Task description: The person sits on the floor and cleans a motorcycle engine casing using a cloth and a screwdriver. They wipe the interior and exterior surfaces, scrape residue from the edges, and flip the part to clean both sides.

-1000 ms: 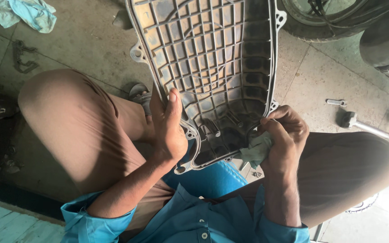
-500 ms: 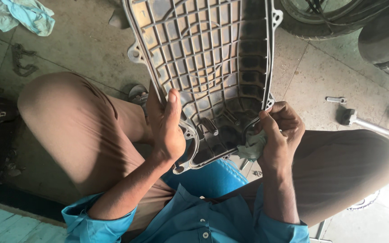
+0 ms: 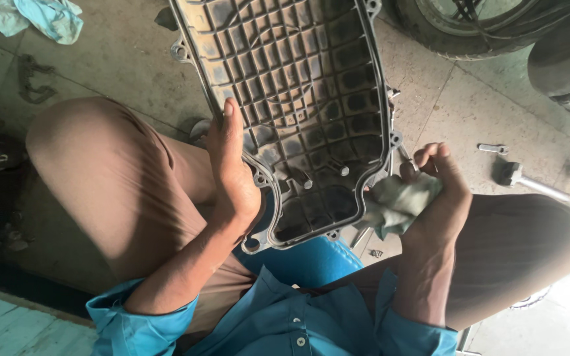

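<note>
Stained concrete workshop floor [image 3: 126, 59]; left hand [image 3: 232, 175] clasps the ribbed engine cover [image 3: 298, 99], right hand [image 3: 433, 191] fingers bunched round a rag [image 3: 397, 201]; grime remains inside.

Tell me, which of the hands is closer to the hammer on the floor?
Right. The right hand, clutching a rag, is just left of the hammer. The left hand grips the ribbed cover, farther away.

Ribbed cover [image 3: 298, 99] top (tyre [image 3: 456, 29] too) beyond the upper edge

Dim, hazy daylight, soft focus
Glare blows out lower right corner; left edge in shadow; low contrast overall.
</note>
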